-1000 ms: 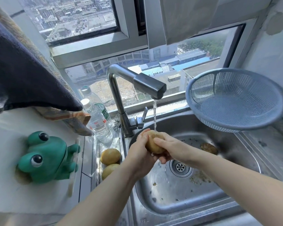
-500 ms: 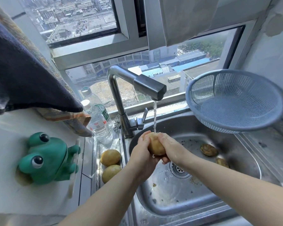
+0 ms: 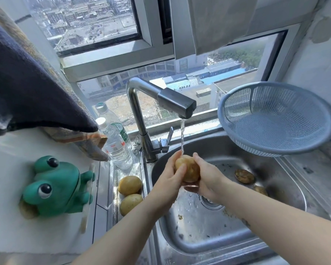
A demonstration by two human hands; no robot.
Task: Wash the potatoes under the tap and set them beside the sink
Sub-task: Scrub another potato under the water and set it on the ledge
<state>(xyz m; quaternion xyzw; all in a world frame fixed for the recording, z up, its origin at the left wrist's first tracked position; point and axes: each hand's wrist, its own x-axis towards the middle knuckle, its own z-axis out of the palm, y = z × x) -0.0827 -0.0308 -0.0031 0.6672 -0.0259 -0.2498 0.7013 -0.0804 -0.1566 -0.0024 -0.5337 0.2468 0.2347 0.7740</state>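
Both my forearms reach in over the sink's (image 3: 208, 247) near edge. My left hand (image 3: 169, 181) cups the potato (image 3: 189, 169) from the left, thumb across its front. My right hand (image 3: 207, 178) wraps it from the right and beneath. It's under the tap's (image 3: 177, 103) stream, above the drain. Two washed potatoes (image 3: 130, 185) lie on the sink's left ledge.
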